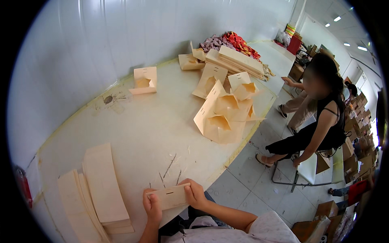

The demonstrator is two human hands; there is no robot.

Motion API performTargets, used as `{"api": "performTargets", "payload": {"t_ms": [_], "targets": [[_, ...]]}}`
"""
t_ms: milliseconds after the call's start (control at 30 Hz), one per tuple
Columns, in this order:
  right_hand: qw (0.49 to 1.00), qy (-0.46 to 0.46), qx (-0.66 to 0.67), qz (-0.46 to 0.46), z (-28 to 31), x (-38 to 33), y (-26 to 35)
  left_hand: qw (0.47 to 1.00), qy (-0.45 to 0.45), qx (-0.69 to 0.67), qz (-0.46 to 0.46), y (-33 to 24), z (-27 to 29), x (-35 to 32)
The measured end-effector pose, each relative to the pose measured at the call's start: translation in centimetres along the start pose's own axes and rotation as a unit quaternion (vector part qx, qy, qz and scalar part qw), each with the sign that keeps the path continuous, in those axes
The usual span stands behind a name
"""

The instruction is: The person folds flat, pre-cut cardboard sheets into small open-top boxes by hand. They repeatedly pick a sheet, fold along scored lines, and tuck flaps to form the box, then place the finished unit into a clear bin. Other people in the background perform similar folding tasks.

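Note:
Near the table's front edge, a cream card piece (170, 199) with a short dark slot is held between my two hands. My left hand (152, 206) is closed on its left end, thumb on top. The fingers of my right hand (196, 194) pinch its right end. To the left lie stacks of long flat cream card blanks (103, 182). Ahead and to the right, several folded cream card pieces (225, 107) with torn-looking openings are heaped together. A single folded card piece (144, 79) stands alone by the wall.
Behind the heap are a pile of flat card strips (235, 60) and red and mauve wrapped bits (242, 44). A person in black (324, 117) leans on a white chair (308, 167) beyond the table's right edge. Cardboard boxes (326, 209) crowd the floor at right.

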State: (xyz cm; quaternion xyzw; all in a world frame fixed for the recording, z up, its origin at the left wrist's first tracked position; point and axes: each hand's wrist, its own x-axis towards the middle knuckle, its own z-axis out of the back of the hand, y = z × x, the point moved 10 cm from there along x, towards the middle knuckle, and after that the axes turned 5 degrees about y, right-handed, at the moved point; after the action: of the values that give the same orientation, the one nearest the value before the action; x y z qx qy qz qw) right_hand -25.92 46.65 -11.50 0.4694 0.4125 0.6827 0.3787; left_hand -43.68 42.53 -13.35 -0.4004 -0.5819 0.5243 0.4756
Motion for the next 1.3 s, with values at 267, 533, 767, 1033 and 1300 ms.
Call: {"api": "performTargets", "payload": {"t_ms": [267,533,767,1033,1300], "targets": [[0.998,-0.023,-0.021,-0.045,0.2,0.0,-1.4,0.998,-0.029,0.047,-0.01,0.8,0.4,-0.2],[0.987,-0.074,-0.007,-0.141,5.5,7.5,-2.0,0.976,0.008,-0.217,0.018,2.1,0.0,0.4],[0.896,-0.291,-0.296,0.159,14.7,23.0,5.7,0.988,0.06,-0.14,0.002,1.7,-0.2,0.0],[0.976,0.011,-0.182,0.116,3.3,11.8,1.9,0.917,-0.024,0.34,-0.208,-8.3,6.4,-3.6],[0.951,0.232,-0.131,0.155,-11.2,7.4,3.2,0.774,-0.104,0.624,0.029,-8.2,14.2,-2.5]]}}
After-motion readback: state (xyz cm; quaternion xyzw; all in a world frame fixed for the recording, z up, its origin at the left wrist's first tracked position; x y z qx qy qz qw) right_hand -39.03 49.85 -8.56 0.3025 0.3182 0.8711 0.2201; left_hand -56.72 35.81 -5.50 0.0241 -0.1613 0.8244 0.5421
